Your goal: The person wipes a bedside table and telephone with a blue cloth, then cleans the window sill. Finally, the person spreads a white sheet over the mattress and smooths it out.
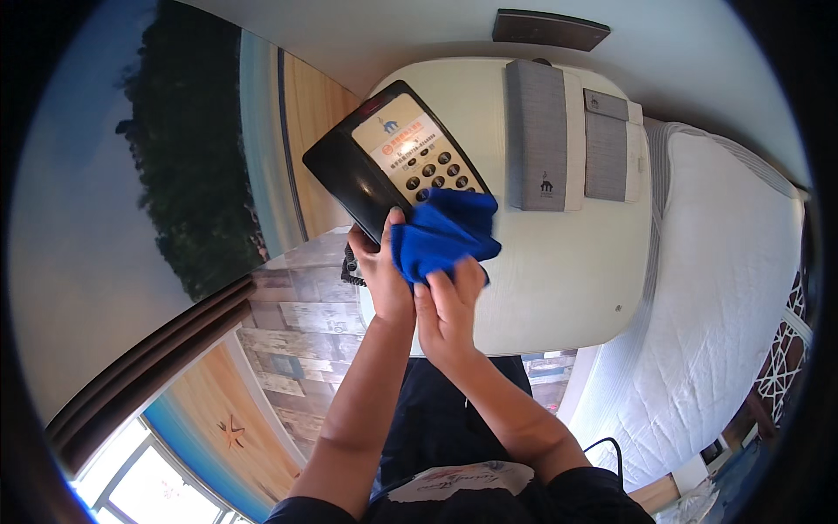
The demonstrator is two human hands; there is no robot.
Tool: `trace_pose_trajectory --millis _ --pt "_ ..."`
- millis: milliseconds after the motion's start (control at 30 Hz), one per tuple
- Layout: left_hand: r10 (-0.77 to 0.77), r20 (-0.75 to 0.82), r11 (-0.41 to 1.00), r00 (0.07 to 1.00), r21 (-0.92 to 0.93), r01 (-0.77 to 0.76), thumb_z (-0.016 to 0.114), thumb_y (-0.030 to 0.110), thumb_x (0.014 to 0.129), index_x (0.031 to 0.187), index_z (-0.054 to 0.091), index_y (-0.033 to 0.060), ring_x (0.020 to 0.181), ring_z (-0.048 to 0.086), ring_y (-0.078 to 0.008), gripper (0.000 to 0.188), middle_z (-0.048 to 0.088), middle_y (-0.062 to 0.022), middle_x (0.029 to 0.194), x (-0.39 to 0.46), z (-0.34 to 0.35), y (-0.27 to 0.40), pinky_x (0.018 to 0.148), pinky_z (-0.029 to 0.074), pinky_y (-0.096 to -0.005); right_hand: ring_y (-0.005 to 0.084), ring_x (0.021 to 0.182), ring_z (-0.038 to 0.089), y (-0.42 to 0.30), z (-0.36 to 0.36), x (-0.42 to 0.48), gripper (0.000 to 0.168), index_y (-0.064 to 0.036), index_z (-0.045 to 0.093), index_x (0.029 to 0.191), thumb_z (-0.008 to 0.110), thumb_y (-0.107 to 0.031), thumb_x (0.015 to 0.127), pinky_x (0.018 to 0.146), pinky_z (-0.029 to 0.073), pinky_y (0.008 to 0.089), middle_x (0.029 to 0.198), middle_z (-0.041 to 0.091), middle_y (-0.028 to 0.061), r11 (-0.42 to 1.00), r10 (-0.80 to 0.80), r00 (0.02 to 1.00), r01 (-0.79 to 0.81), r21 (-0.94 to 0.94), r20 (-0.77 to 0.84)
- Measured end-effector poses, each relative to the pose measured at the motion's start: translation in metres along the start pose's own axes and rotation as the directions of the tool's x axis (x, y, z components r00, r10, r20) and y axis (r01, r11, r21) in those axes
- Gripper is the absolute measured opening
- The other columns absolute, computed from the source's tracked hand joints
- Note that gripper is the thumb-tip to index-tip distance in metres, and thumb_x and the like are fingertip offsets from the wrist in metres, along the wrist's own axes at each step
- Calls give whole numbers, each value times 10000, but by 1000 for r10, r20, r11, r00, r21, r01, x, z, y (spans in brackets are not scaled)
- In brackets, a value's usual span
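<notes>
A black desk telephone (347, 177) with round number keys and a printed faceplate is held at an angle over the left side of a cream-coloured table (556, 275). My left hand (387, 275) grips its near end, thumb on top. A blue cloth (445, 229) lies across the lower keys and hides them. Gathered in the fingers of my right hand (452, 301) is the near edge of that cloth. The black coiled cord (351, 265) hangs beside my left hand. Whether the handset is in its cradle I cannot tell.
Two grey fabric-covered holders (537, 137) (605, 147) lie on the table's far right. A bed with white bedding (713, 288) adjoins the table on the right. A wall with a beach mural (196, 144) rises at left. Wood-patterned flooring (308, 321) shows below.
</notes>
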State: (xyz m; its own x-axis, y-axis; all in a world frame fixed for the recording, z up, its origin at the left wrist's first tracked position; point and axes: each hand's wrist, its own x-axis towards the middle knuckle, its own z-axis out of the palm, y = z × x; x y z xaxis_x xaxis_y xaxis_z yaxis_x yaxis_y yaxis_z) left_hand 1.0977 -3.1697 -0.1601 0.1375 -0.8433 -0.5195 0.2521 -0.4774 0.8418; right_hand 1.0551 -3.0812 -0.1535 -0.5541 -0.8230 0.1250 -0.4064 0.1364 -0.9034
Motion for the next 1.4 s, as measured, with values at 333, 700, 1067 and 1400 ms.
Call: trace_pose_trajectory --millis 333,700,1067,1400 --pt "29 54 994 998 -103 -24 751 328 862 1215 435 -5 979 567 -158 579 556 -107 1109 4 -8 9 867 497 -289 358 1199 431 -4 0 15 209 -113 650 1026 675 -150 822 956 289 489 1318 524 126 944 -195 973 220 -248 121" --pt "155 205 944 966 259 -206 897 219 714 1210 405 -6 930 589 -134 734 582 -98 1056 -20 -26 7 824 500 -260 369 1180 444 19 -7 89 272 -98 648 1033 694 -97 766 944 307 506 1256 543 104 887 -276 958 284 -363 73" --pt "18 377 1000 926 2 -20 827 419 757 1330 406 -25 1089 587 -209 838 581 -121 1185 -1 -58 34 952 485 -348 218 1018 678 36 -33 124 520 -40 545 1325 452 -444 1011 875 554 339 1177 666 159 79 417 598 -774 628 684" --pt "-77 315 997 946 -3 82 737 385 847 1360 428 -33 1109 577 -193 731 575 -115 1237 67 -49 18 979 467 -327 305 1208 578 61 -16 36 576 -60 400 1452 318 -458 1044 971 516 437 1390 534 154 -351 304 605 -647 677 736"
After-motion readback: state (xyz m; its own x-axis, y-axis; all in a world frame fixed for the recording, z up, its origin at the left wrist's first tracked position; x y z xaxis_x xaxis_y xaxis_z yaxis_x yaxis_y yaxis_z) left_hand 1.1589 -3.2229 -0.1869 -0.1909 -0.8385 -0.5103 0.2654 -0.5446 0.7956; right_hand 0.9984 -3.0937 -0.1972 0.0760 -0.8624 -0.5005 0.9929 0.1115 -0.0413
